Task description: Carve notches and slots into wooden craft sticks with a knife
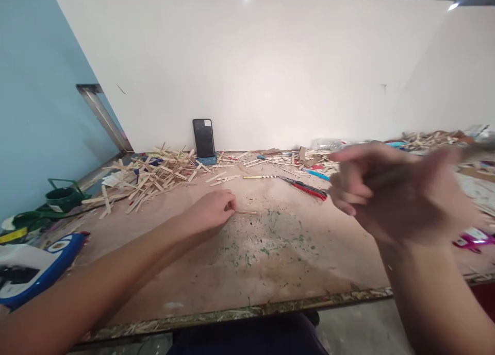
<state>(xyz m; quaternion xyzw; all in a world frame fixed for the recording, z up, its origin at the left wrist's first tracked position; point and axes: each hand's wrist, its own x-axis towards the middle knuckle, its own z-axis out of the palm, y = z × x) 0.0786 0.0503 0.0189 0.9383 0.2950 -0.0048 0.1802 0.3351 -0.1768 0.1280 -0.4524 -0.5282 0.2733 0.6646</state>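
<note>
My left hand (212, 209) rests on the plywood table (247, 272), fingers pinched on one end of a thin wooden stick (247, 212) that lies flat and points right. My right hand (390, 192) is raised above the table's right side and is smeared by motion. Its fingers are curled round a long thin tool (474, 150) that sticks out to the right; I cannot make out what the tool is.
A heap of wooden sticks (150, 177) lies at the back left. A black phone (203, 137) leans on the white wall. Red-handled pliers (307, 188) and a blue pen (316, 174) lie mid-back. A green can (62, 198) stands left; more sticks (429, 137) lie back right.
</note>
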